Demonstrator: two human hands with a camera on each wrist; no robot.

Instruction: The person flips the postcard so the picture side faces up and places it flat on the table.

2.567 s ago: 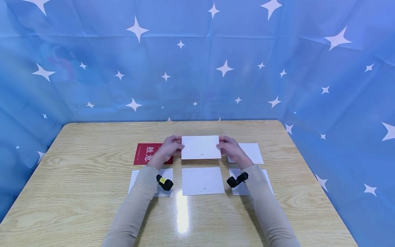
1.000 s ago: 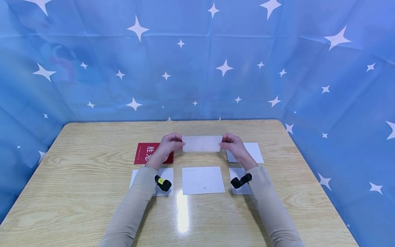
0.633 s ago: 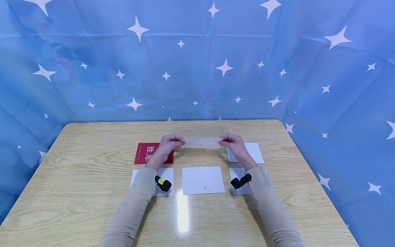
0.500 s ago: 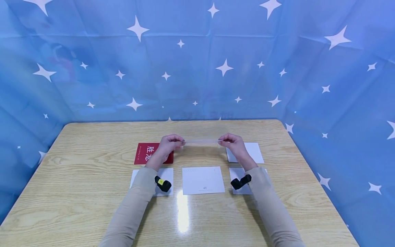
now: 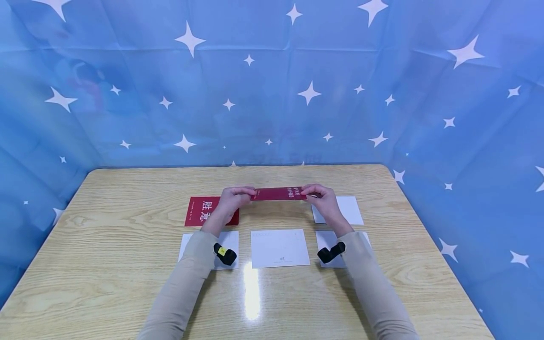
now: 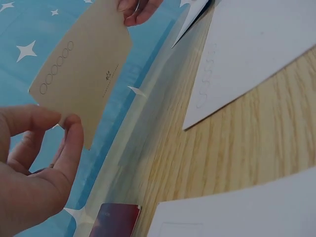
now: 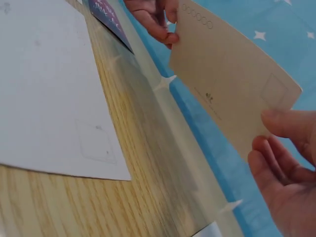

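Observation:
A postcard [image 5: 274, 194] is held up over the back middle of the table, its red side with white characters facing up in the head view. My left hand [image 5: 231, 200] pinches its left end between thumb and fingers; my right hand [image 5: 324, 200] pinches the right end. Both wrist views show the pale reverse of the postcard [image 6: 89, 64], with a row of small circles and a tiny printed mark. A stamp box also shows on the postcard [image 7: 227, 74] in the right wrist view. Directly in front of it lies a white postcard [image 5: 279, 249], blank side up.
On the wooden table [image 5: 127, 264], a red postcard [image 5: 201, 211] lies at back left, partly behind my left hand. White postcards lie at back right [image 5: 346, 210], front left [image 5: 229, 241] and front right [image 5: 325, 240], the front ones partly under my forearms. A blue star-patterned curtain [image 5: 272, 127] hangs behind.
The held postcard has turned over in both hands: its white side faced me, then it tipped to edge-on, and now its red side shows. The cards on the table stay put.

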